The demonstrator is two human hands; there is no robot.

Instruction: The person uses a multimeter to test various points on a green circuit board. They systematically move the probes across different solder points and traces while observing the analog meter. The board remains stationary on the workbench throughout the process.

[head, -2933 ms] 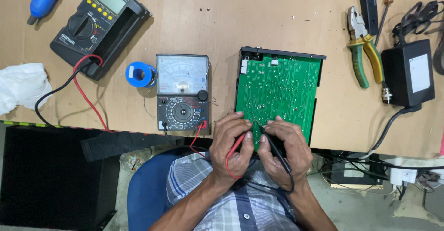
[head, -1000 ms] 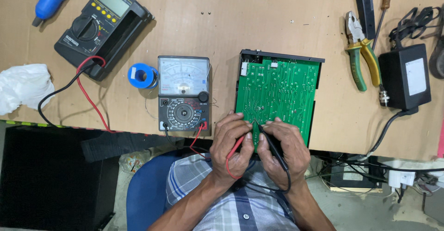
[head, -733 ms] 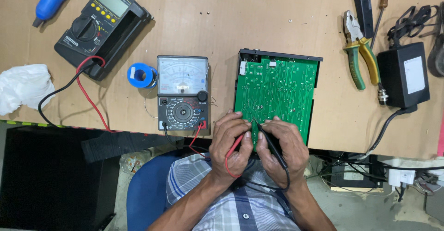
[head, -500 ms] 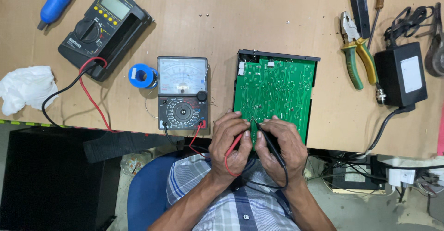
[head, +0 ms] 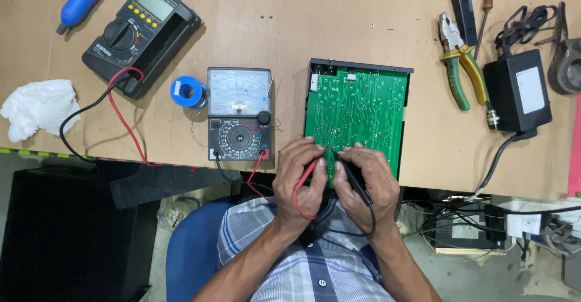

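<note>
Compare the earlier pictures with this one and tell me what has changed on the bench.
Nothing visibly changed. The left hand still holds the red probe and the right hand the black probe, both tips on the green circuit board. The meter with the needle dial lies where it was; only the camera drifted slightly.

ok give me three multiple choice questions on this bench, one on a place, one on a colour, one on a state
1. Where is the needle meter?
A. left of the green circuit board
B. right of it
C. on top of it

2. Which colour probe does the left hand hold?
A. black
B. red
C. yellow

3. The pliers are:
A. held
B. lying on the bench
C. clamped on the board

Answers: 1 A, the meter lies left of the board. 2 B, the red probe runs through that hand. 3 B, no hand touches them.
</note>
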